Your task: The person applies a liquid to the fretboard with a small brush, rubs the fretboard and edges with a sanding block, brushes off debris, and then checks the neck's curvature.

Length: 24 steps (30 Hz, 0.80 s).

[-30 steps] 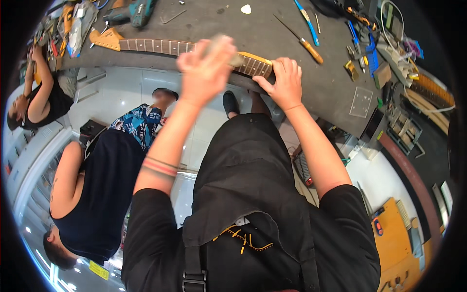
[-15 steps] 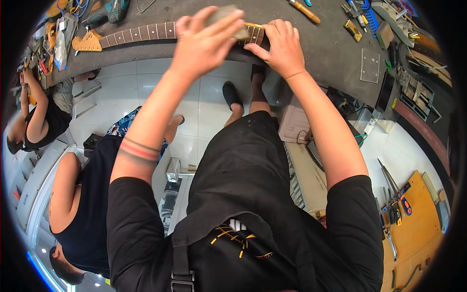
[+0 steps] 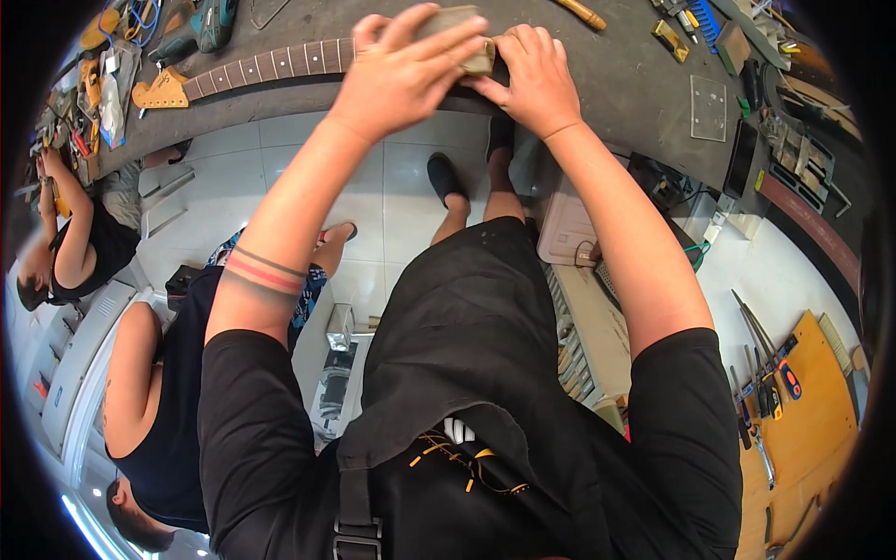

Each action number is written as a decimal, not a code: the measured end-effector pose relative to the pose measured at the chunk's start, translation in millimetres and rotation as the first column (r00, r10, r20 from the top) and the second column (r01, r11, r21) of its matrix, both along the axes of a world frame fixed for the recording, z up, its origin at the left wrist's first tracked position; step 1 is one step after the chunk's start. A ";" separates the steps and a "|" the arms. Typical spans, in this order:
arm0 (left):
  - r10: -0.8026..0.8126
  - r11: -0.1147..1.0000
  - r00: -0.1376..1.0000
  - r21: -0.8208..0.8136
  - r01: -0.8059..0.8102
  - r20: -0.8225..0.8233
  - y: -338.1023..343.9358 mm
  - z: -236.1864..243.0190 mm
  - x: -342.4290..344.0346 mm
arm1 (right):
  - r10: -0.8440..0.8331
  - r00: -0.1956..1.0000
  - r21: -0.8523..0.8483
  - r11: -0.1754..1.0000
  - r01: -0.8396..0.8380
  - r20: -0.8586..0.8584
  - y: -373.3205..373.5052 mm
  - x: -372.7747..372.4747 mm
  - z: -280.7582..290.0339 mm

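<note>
My left hand [image 3: 401, 75] is laid over a greyish block [image 3: 480, 62], fingers stretched across it and holding it, right on the fretboard of the neck [image 3: 280, 63]. And here's my right hand [image 3: 539, 84] just beside it, half open, thumb on the near side and fingers on the far side, with hold of the neck's end, though my hands and the block cover much of that end. The neck lies along the front edge of the bench [image 3: 644, 103], its headstock [image 3: 164, 91] off to the left, carrying a small dark mark, too tiny for me to read. Beyond that, a teal drill [image 3: 216, 23]; over on the right, a clear plate [image 3: 708, 107] and a wooden handle [image 3: 583, 13]. Down at my left, a person in a dark top [image 3: 187, 401].
</note>
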<state>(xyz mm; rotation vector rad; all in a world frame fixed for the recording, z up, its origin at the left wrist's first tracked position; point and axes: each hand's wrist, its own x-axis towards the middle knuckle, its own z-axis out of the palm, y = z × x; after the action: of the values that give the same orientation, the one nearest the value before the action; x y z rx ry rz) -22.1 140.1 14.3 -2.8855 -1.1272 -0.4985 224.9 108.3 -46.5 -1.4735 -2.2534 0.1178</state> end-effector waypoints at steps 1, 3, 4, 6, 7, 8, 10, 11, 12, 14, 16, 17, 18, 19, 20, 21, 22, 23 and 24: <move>0.032 0.999 0.999 0.024 -0.032 -0.008 1.3 -1.6 -8.4 | -0.003 1.000 -0.024 1.000 0.003 -0.004 1.0 -1.4 3.2; 0.068 0.997 0.998 0.050 -0.067 -0.014 -3.7 -10.5 -8.2 | -0.003 1.000 -0.046 0.999 0.003 -0.008 1.8 -3.9 5.7; 0.068 0.998 0.997 0.011 -0.069 0.044 -8.6 -13.2 6.1 | -0.010 1.000 -0.049 0.999 0.011 0.026 1.7 -2.9 4.3; 0.071 0.997 0.992 -0.028 -0.068 0.102 -9.4 -10.3 20.1 | -0.016 0.998 -0.053 0.998 0.019 0.060 2.1 -1.3 1.5; 0.018 1.000 0.992 -0.028 -0.015 0.123 -5.9 -4.3 22.5 | -0.025 0.999 -0.046 0.999 0.026 0.023 1.4 -2.0 1.3; -0.035 0.999 0.989 -0.025 0.039 0.143 -3.9 0.5 22.6 | -0.034 0.999 -0.038 0.999 0.033 -0.016 0.2 -2.5 1.3; -0.034 0.999 0.990 -0.001 0.034 0.134 -1.7 -1.3 -0.8 | -0.021 0.999 -0.087 0.996 0.024 0.032 -0.1 -2.4 4.0; 0.074 0.997 0.995 0.009 -0.074 0.067 -2.1 -5.0 -22.2 | -0.026 1.000 -0.100 0.995 0.028 0.015 -0.2 -4.4 5.4; 0.178 0.984 0.984 0.028 -0.178 0.005 -0.4 -8.3 -42.6 | -0.035 0.999 -0.112 0.993 0.035 -0.001 1.0 -5.1 6.2; 0.289 0.957 0.957 0.036 -0.288 -0.023 -1.4 -7.1 -78.6 | -0.049 0.999 -0.102 0.994 0.049 0.009 0.8 -4.4 5.7; 0.366 0.929 0.930 0.057 -0.365 -0.022 -8.6 -11.9 -88.6 | -0.019 1.000 -0.015 1.000 0.019 -0.023 3.2 -4.4 2.4; 0.407 0.912 0.913 0.046 -0.407 0.015 -16.2 -16.2 -79.6 | -0.013 1.000 -0.011 1.000 0.012 -0.028 3.6 -6.1 4.3; 0.446 0.894 0.894 0.032 -0.448 0.052 -23.1 -22.2 -67.3 | -0.017 1.000 -0.041 0.999 0.017 -0.013 2.6 -5.4 7.4; 0.377 0.925 0.921 0.001 -0.379 0.092 -29.5 -25.1 -36.4 | -0.024 1.000 -0.069 0.997 0.024 0.000 2.6 -5.3 9.1; 0.315 0.949 0.940 -0.026 -0.315 0.128 -37.3 -26.3 0.6 | -0.011 1.000 -0.065 0.998 0.010 -0.013 4.3 -5.9 5.3; 0.258 0.966 0.953 -0.020 -0.258 0.161 -41.0 -27.4 28.8 | -0.017 1.000 -0.008 1.000 0.017 -0.004 3.8 -1.5 -1.7; 0.259 0.965 0.955 -0.001 -0.262 0.146 -40.5 -24.2 47.2 | -0.024 1.000 0.045 0.999 0.023 0.004 2.8 1.9 -8.4; 0.242 0.964 0.944 0.059 -0.261 0.225 -33.2 -31.5 50.4 | -0.032 0.999 -0.027 0.999 0.032 0.012 2.8 1.4 -7.7; 0.250 0.962 0.943 0.059 -0.268 0.218 -31.6 -36.8 42.7 | -0.024 1.000 -0.030 0.999 0.024 0.004 2.3 -0.2 -7.2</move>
<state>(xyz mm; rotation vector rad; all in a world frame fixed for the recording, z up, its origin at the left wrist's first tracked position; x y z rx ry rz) 20.6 108.5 -22.5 -2.6020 -1.4470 -0.8291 224.7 110.6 -53.7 -1.5167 -2.2456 0.1418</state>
